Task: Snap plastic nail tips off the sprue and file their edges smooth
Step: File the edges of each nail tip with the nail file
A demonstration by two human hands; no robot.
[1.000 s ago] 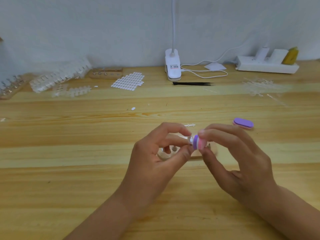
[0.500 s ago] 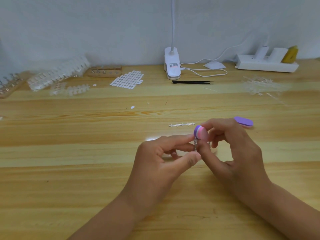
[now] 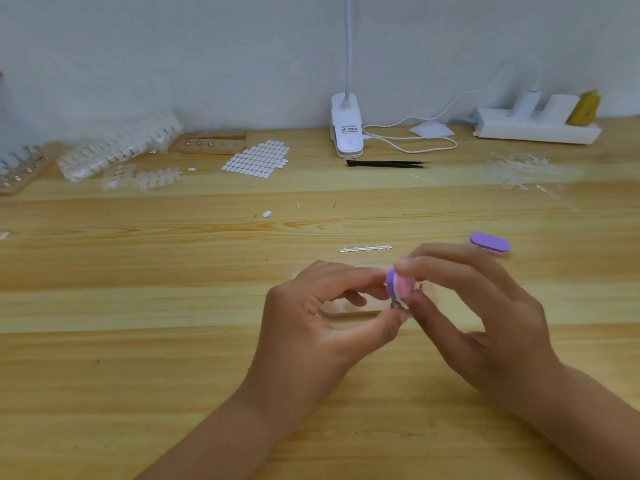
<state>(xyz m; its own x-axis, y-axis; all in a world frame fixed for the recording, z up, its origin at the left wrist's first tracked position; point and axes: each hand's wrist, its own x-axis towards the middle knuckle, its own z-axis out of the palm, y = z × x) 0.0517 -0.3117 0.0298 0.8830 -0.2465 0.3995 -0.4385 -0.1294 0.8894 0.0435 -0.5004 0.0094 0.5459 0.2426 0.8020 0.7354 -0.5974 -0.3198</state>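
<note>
Left grip point(image 3: 322, 323): thumb & forefinger are pinched on a small item at the fingertips, judged to be the nail tip point(image 3: 394, 303). It is too small & blurred to be confirmed.
Right grip point(image 3: 485, 310): the file block point(image 3: 400, 284) is pinched betw. thumb below & fingers above. Other fingers are loosely curled.
Key relation: the tip is held just under & touching the file block's lower edge, approx. mid-frame, above the worktop point(image 3: 173, 341). Both grips meet at that spot, so neither is clearly nearer.
Axis: the file block is seen nearly end-on, w/ purple, white & pink layers on show. Its long axis appears to run away toward the right palm; that is a judgement only. The tip's own axis can't be told.
Step judged: edge filing is in hand. The next stroke prob. calls for short rubs along the tip's edge, w/ the left pinch kept firm.
Under the hands: a small wooden holder point(image 3: 349, 310) is partly hidden, just beneath the left fingers.
Nearby: a stripped sprue point(image 3: 366, 249) lies just beyond the hands. A 2nd file point(image 3: 489, 243) lies beside the right fingers, apart from them.
Far side: tweezers point(image 3: 386, 164), lamp clamp point(image 3: 347, 133), power strip point(image 3: 536, 128), a sheet of adhesive tabs point(image 3: 258, 157) & bagged tips point(image 3: 117, 147) are all well apart.
In the way: nothing is seen betw. the grips. Risk judged: the tip could be flicked out of the pinch.
</note>
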